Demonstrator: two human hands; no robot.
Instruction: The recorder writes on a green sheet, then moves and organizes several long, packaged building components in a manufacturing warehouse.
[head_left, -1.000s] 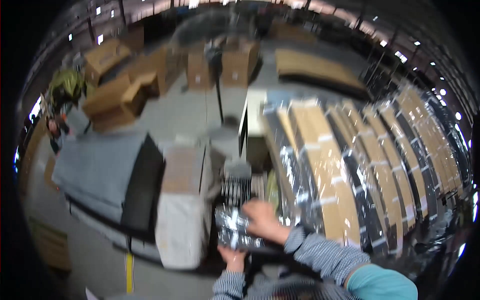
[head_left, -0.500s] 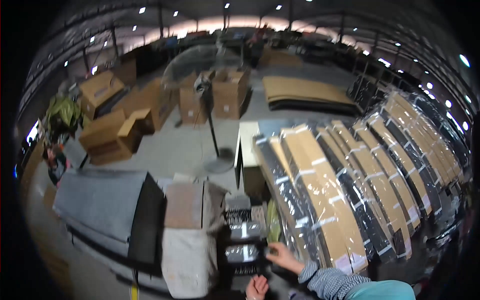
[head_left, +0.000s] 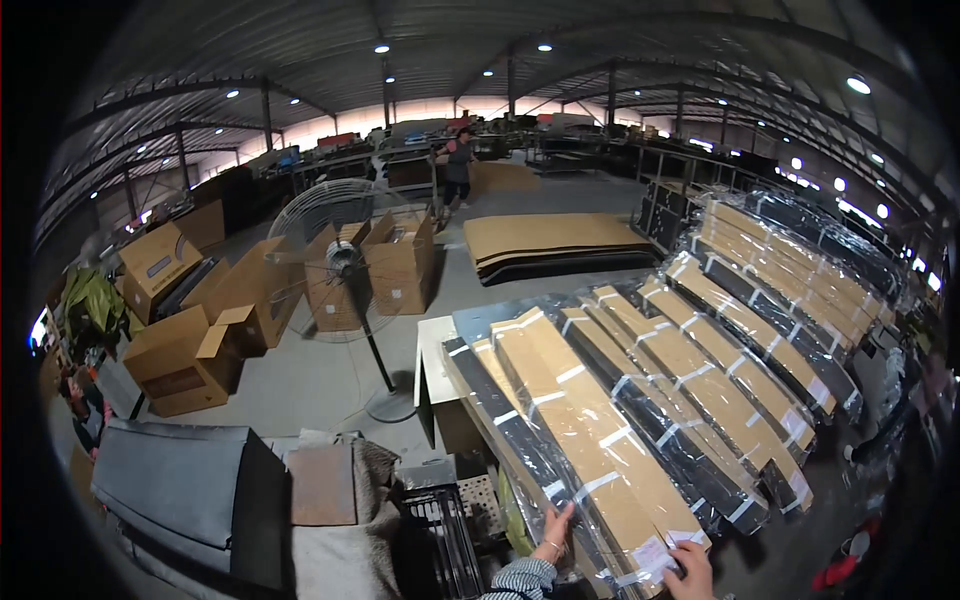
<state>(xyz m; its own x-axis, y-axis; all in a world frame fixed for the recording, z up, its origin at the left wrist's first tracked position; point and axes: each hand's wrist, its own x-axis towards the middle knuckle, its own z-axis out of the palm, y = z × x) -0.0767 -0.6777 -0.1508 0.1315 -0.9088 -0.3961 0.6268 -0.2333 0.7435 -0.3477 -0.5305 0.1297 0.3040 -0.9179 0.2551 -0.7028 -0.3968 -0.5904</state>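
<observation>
Long flat bundles of brown cardboard and dark strips, wrapped in clear plastic with white tape bands, lie side by side in a leaning row. Both hands are at the near end of the leftmost wrapped bundle (head_left: 590, 430). My left hand (head_left: 553, 535), in a checked sleeve, grips its left edge beside a dark strip, fingers pointing up along the plastic. At the right corner of the near end, my right hand (head_left: 688, 572) curls its fingers over the cardboard close to a white label (head_left: 650, 553). The undersides of both hands are hidden.
A standing fan (head_left: 345, 262) rises from the floor ahead, near open cardboard boxes (head_left: 400, 265). Flat sheets (head_left: 555, 245) lie stacked farther back. To my left are a dark covered block (head_left: 180, 490) and a cloth-draped stand (head_left: 345, 560). A person (head_left: 458, 165) stands in the distance.
My view has swung right and up. Both hands have moved from the black-framed items beside the draped stand over to the near end of the wrapped bundle and taken hold of it.
</observation>
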